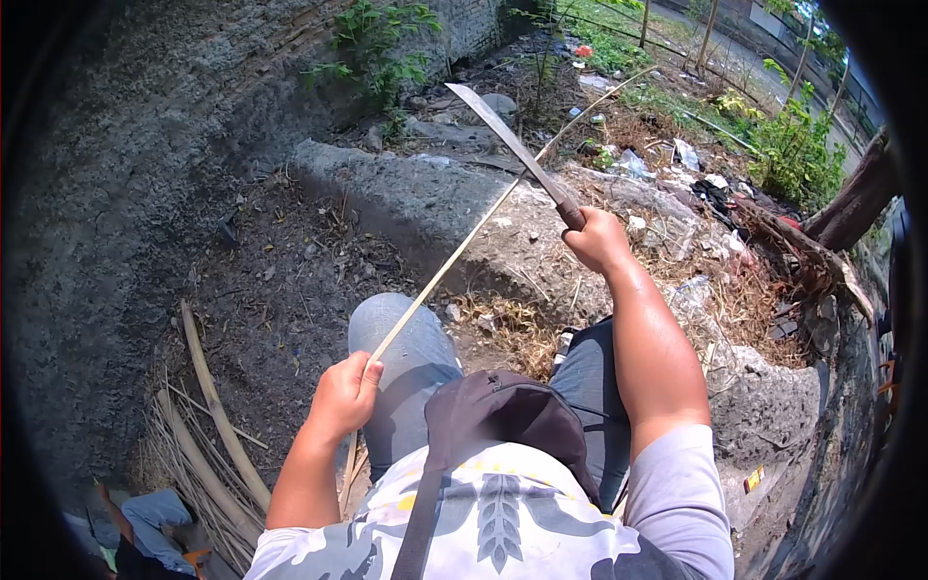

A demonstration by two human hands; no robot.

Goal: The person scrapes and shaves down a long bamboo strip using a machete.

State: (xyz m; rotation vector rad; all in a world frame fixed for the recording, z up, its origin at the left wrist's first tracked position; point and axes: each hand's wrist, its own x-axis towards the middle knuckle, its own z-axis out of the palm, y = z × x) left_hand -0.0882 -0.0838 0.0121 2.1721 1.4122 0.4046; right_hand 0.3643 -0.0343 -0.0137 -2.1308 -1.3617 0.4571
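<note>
My left hand is closed around a long, thin pale strip, perhaps bamboo or a palm rib, in front of my left knee. The strip slants up and away to the right, and its lower end shows below my wrist. My right hand grips the dark handle of a machete. Its long blade points up and to the left, crossing the strip past its middle. Blade and strip appear to touch where they cross.
A low concrete ledge lies ahead of my knees. Split stalks and thin sticks lie at left, beside a rough wall. Litter and dry leaves cover the ground at right. Part of another person shows at lower left.
</note>
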